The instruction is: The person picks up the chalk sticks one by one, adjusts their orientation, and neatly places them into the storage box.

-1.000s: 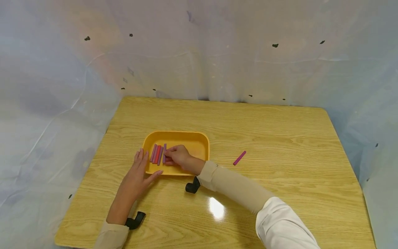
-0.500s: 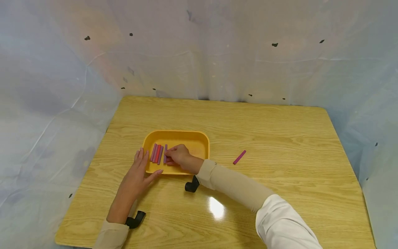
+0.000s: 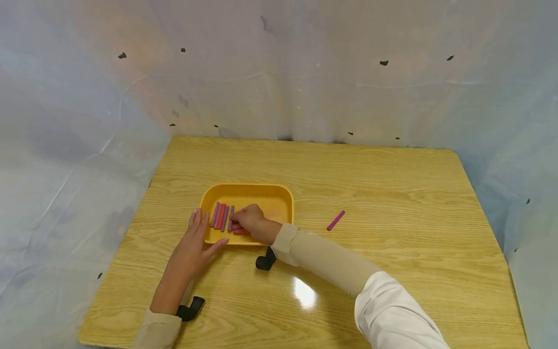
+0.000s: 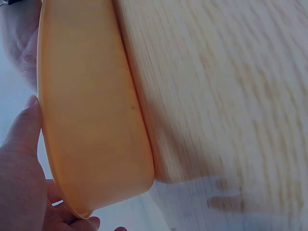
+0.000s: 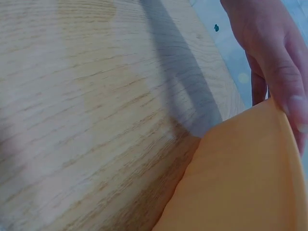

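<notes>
A shallow yellow plastic tray (image 3: 276,206) stands on the wooden table, left of centre. My left hand (image 3: 185,254) holds its near left corner, fingers along the outer left side and thumb on the front rim. In the left wrist view that thumb (image 4: 26,125) meets the rim, with fingertips under the corner. Inside the tray, my right hand (image 3: 255,223) pinches a thin purple stick (image 3: 232,210), partly hidden by the fingers. Close to its left, a red stick (image 3: 222,216) and several purple ones lie side by side.
One magenta stick (image 3: 336,220) lies on the table (image 3: 392,232), right of the tray. Black curved pieces (image 3: 191,309) sit at both wrists. Pale plastic sheeting (image 3: 305,72) hangs behind and beside the table.
The right hand and the pinched stick have shifted slightly toward the tray's front. The left hand and the tray stay put.
</notes>
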`<state>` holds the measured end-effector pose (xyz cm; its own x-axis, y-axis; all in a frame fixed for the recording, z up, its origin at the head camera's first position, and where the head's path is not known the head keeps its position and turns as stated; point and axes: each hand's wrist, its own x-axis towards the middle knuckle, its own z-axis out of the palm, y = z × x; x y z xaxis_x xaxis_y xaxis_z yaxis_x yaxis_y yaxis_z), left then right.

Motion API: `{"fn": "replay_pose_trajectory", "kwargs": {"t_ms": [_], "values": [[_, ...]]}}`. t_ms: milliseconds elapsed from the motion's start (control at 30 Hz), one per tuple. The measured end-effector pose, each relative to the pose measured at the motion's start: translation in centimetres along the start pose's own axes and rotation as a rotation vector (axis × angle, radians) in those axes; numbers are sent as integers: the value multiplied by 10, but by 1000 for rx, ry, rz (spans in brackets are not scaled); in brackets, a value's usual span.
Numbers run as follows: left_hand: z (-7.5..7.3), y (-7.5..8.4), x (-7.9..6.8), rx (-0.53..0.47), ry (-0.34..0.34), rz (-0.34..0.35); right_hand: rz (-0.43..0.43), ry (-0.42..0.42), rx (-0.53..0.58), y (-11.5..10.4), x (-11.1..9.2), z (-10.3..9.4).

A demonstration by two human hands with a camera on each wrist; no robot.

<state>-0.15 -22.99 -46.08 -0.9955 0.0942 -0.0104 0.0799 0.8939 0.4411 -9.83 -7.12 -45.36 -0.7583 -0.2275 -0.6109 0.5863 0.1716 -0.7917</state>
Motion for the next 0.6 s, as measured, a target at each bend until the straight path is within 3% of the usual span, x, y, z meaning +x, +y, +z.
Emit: {"fn": "replay_pose_trajectory", "kwargs": {"t_ms": [600], "values": [[0, 1, 0, -2, 4, 5, -15, 20, -20, 1, 1, 2]]}}
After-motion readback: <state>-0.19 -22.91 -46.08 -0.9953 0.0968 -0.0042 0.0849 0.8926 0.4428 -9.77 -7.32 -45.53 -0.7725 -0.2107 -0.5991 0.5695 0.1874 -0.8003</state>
